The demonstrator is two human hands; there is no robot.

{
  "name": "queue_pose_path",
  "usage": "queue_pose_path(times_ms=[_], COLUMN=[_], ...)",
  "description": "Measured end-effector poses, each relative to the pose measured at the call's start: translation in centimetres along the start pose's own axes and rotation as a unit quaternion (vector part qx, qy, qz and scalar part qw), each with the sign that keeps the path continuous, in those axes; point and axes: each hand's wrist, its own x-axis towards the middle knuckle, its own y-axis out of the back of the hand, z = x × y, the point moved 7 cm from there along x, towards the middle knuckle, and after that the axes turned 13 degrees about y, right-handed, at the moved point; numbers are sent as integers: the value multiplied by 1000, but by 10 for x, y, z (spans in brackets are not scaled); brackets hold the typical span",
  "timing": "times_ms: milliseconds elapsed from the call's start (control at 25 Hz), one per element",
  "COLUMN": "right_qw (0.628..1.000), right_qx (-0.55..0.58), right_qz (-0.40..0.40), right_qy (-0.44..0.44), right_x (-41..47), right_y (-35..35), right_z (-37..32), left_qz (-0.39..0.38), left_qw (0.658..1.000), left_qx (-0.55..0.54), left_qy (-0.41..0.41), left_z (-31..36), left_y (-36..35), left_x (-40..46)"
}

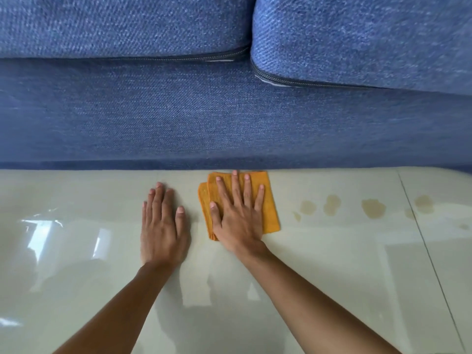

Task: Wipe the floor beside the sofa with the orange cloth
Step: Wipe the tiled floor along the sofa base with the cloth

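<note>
A folded orange cloth (271,212) lies flat on the glossy pale tiled floor (332,264), its far edge touching the base of the blue sofa (229,118). My right hand (237,213) presses flat on the cloth with fingers spread, covering most of its left and middle. My left hand (163,226) rests flat on the bare floor just left of the cloth, holding nothing. Several yellowish stains (373,208) sit on the floor to the right of the cloth.
The sofa's front panel runs across the whole view, with two seat cushions (357,34) above it. A tile joint (424,238) runs diagonally at the right. Window reflections shine on the floor at the left.
</note>
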Motion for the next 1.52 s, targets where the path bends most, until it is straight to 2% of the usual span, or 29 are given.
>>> queue_pose_path(times_ms=[200,360,440,520,640,720,880,1120,1280,1400,1520], right_qw=[995,986,989,995,1000,1000,998,983,974,982,991], right_qx=[2,5,3,-17,-27,-4,12,6,6,3,-7], right_qz=[-29,-46,-40,-23,-9,-5,-24,-55,-76,-67,-54], right_qy=[98,157,146,93,11,6,61,174,214,177,123], right_x=[1,-46,-71,-77,-46,-14,21,-21,-65,-87,-109], right_y=[-8,-1,3,9,11,6,-8,-10,-4,7,17], right_z=[-42,-39,-12,26,46,22,-40,-74,-50,-5,39], left_qz=[11,13,9,10,7,-4,-12,-18,-18,0,-15], left_qw=[998,998,997,996,993,994,993,985,990,995,997], left_qx=[-58,-64,-67,-78,-103,-101,-119,-168,-135,-97,-65], left_qy=[30,18,27,42,53,32,7,22,34,12,-45], left_z=[-10,-11,-12,-13,-14,-16,-19,-24,-17,4,43], left_y=[3,3,2,3,13,20,26,27,22,16,-1], left_x=[2,4,4,6,8,8,6,6,5,-1,-11])
